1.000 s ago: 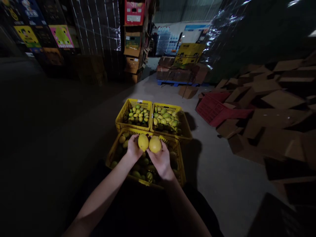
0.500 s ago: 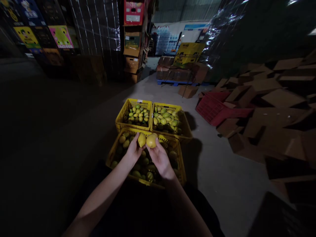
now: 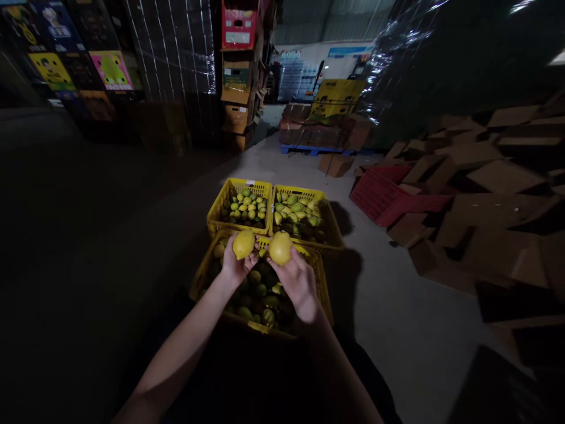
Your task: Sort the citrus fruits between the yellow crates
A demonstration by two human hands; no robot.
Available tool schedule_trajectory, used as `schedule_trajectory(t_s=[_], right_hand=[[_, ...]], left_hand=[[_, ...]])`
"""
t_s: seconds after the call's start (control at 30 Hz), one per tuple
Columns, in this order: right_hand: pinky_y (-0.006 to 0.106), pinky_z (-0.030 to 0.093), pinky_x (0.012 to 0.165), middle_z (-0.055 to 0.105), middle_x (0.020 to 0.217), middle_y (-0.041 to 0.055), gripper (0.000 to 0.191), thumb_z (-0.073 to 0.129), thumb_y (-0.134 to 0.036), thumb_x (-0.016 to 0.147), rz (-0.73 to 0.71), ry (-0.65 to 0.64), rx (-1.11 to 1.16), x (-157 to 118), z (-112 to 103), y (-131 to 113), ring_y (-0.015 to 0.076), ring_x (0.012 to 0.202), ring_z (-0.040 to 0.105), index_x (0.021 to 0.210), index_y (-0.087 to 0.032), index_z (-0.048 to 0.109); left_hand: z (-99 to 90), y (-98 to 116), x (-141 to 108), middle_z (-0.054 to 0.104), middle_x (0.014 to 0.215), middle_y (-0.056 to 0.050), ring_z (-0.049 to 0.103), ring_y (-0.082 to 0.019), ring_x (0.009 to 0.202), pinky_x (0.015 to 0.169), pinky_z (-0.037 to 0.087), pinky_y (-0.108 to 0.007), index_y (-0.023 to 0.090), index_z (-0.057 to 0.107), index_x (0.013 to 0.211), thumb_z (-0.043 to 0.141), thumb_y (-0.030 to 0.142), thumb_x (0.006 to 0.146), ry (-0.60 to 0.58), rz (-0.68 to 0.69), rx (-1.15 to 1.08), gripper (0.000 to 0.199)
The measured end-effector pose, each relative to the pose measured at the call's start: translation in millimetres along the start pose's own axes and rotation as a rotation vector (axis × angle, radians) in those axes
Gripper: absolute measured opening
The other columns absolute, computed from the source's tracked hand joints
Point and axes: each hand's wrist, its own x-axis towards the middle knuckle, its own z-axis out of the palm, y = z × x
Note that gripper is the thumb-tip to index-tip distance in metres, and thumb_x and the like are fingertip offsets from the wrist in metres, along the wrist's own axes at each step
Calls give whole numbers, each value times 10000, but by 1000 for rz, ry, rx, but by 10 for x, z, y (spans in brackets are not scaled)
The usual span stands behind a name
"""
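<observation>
My left hand (image 3: 236,264) is wrapped round a yellow lemon (image 3: 243,244), its narrower end tilted down and left. A second, rounder-looking yellow lemon (image 3: 280,248) sits in my right hand (image 3: 295,280), gripped between thumb and fingers. A small gap parts the two fruits. Both hands are raised over the near yellow crate (image 3: 327,300), where many green and yellow fruits (image 3: 260,289) lie in shadow, partly hidden by my forearms.
Behind stand two more yellow crates of fruit, the left crate (image 3: 215,219) and the right crate (image 3: 336,229). A red crate (image 3: 384,194) lies tipped beside heaped cardboard boxes (image 3: 498,218) on the right. Farther back, a blue pallet (image 3: 313,150) carries boxes.
My hands have moved apart, the left one leftward and up with its lemon, the right one slightly rightward with the other. The crates look the same.
</observation>
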Motion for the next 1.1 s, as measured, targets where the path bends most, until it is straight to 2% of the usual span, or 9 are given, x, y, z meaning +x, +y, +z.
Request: schedule_trajectory(t_s=[0.2, 0.3, 0.43, 0.6, 0.77, 0.87, 0.93, 1.0, 1.1], right_hand=[[330, 550, 806, 721, 984, 33, 169, 632, -380, 741, 1, 84, 1, 68, 0, 8, 211, 886, 661, 859, -260, 649], [309, 556, 779, 729, 878, 23, 142, 604, -382, 764, 43, 138, 21, 79, -10, 11, 188, 811, 668, 811, -252, 640], [263, 558, 654, 724, 770, -2, 132, 577, -339, 794, 127, 214, 91, 75, -24, -1, 151, 697, 665, 802, -231, 653], [205, 456, 426, 710, 682, -6, 136, 595, -318, 818, 223, 204, 147, 81, -31, -1, 128, 553, 628, 759, -209, 651], [219, 511, 512, 721, 728, 17, 226, 616, -411, 822, 242, 170, 134, 70, 11, 23, 139, 622, 648, 807, -191, 665], [202, 532, 598, 722, 795, 10, 178, 716, -296, 741, 188, 140, 144, 46, 26, 33, 125, 688, 649, 876, -189, 670], [202, 524, 569, 714, 785, 2, 179, 728, -237, 708, 175, 156, 143, 32, 29, 26, 121, 659, 630, 871, -200, 665], [205, 479, 469, 686, 706, 13, 157, 675, -333, 750, 201, 152, 145, 24, 27, 6, 116, 553, 574, 825, -197, 655], [199, 377, 367, 597, 549, 18, 335, 550, -499, 794, 250, 112, 126, 21, 14, -35, 96, 421, 452, 758, -176, 634]], left_hand=[[10, 10, 40, 664, 711, -66, 635, -138, 602, 575, 553, -236, 107, 612, 1029, 426, 370, 939, 74, 7, 55, 335], [12, 35, 23, 645, 677, -53, 599, -115, 535, 480, 517, -192, 110, 610, 988, 448, 407, 926, 54, -33, 6, 343], [10, 62, 1, 608, 599, -39, 481, -70, 382, 305, 356, -135, 111, 605, 866, 397, 394, 937, 26, -46, 32, 358], [0, 54, -3, 637, 614, -48, 595, -102, 493, 451, 509, -180, 103, 612, 850, 373, 326, 952, 111, -84, 74, 342], [4, 56, 7, 640, 678, -38, 613, -111, 530, 428, 508, -176, 118, 598, 864, 417, 394, 937, 46, -104, -15, 338], [7, 69, 18, 639, 710, -35, 605, -85, 543, 434, 491, -125, 120, 584, 895, 501, 326, 908, 24, -75, -54, 223], [3, 77, 21, 637, 717, -37, 575, -59, 510, 429, 470, -98, 115, 576, 889, 526, 282, 894, 22, -73, -32, 175], [-8, 86, 16, 620, 676, -42, 518, -45, 442, 381, 429, -96, 107, 576, 852, 510, 355, 894, 14, -94, 19, 261], [-31, 98, 0, 539, 544, -21, 381, -32, 331, 279, 289, -107, 92, 583, 800, 439, 505, 881, -26, -150, 107, 445]])
